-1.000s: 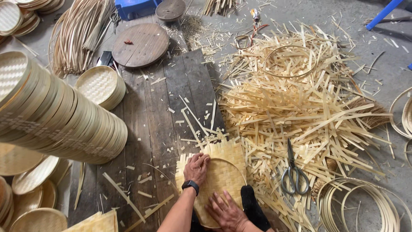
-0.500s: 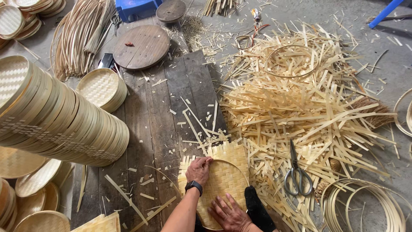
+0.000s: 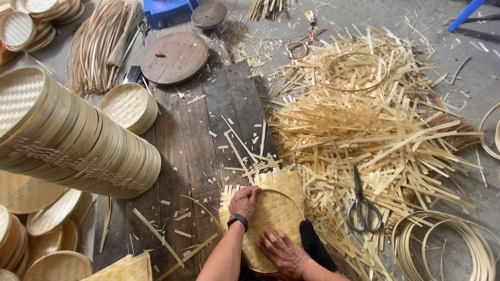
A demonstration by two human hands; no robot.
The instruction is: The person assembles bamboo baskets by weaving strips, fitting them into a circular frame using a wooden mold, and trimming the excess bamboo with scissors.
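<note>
Left hand has edged up the woven mat.

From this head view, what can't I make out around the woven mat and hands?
- Woven mat: near edge hidden under the right hand and cut by the frame's bottom.
- Left hand: fingertips curl over the hoop, grip unclear.
- Dark object beside the mat: unidentifiable.
- Scissors: blades partly buried in strips.
</note>
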